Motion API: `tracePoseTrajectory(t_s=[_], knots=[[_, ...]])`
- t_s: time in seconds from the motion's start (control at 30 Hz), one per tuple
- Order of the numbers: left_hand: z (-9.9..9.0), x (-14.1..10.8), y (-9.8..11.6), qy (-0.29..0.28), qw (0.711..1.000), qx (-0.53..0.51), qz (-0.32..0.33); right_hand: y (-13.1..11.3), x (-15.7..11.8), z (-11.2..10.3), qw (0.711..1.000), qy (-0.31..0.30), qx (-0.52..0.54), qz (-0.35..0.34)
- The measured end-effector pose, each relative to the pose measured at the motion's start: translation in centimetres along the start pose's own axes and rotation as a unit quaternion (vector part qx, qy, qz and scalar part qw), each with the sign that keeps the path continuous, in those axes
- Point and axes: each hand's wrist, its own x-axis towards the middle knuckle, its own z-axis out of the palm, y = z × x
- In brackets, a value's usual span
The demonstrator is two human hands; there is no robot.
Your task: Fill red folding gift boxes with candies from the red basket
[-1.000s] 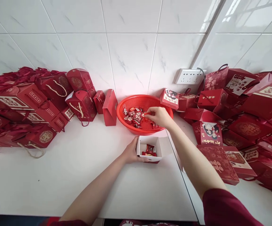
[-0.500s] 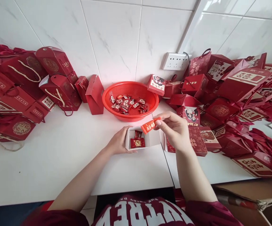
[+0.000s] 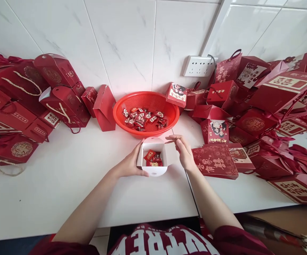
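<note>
Small open-topped cardboard box with white inner walls (image 3: 154,146) is gripped on its left side by the left hand (image 3: 128,163). Right hand (image 3: 184,152) is loosely open, fingers part-spread, nothing seen in it; it's beside the white right-hand flap (image 3: 171,154), contact hard to judge from this angle. Progress, as judged: part-way for this box. Done: a few shiny red-wrapped sweets (image 3: 150,155) lie inside on the bottom. Left: flaps not folded over, top not closed, and a loose heap of red-and-cream wrapped sweets (image 3: 140,120) sits in the round red plastic basket (image 3: 143,133). Box opening points up at the person; rounded tabs stick out on the far and near sides. Footprint looks near-square, so no clear long axis. Location: over the white tabletop (image 3: 76,184), just on the person's side of the basket. Farther out, dark-red gift boxes with rope handles (image 3: 65,106) at left, piled dark-red gift boxes (image 3: 254,120) at right.
</note>
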Motion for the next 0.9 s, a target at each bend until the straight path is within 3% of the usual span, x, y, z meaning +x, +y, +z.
tracePoseTrajectory(t_s=[0.2,0.4,0.57,0.7,0.9], knots=[[-3.2,-0.5,0.9,-0.042,0.999,0.002,-0.021,1.4,0.2,0.2,0.999,-0.033,0.042,0.001],[-3.5,-0.7,1.9,-0.035,0.995,0.039,-0.087,1.3,-0.3,0.4,0.991,-0.124,0.039,0.031],[-3.6,-0.6,2.4,-0.001,1.000,0.026,-0.016,0.7,-0.6,0.5,0.986,-0.147,0.057,0.049],[-2.6,-0.5,1.9,0.031,0.999,-0.041,0.013,0.4,-0.8,1.0,0.983,-0.167,0.052,0.050],[0.7,-0.2,1.1,0.087,0.988,-0.130,-0.012,0.4,-0.9,1.7,0.981,-0.183,0.045,0.039]])
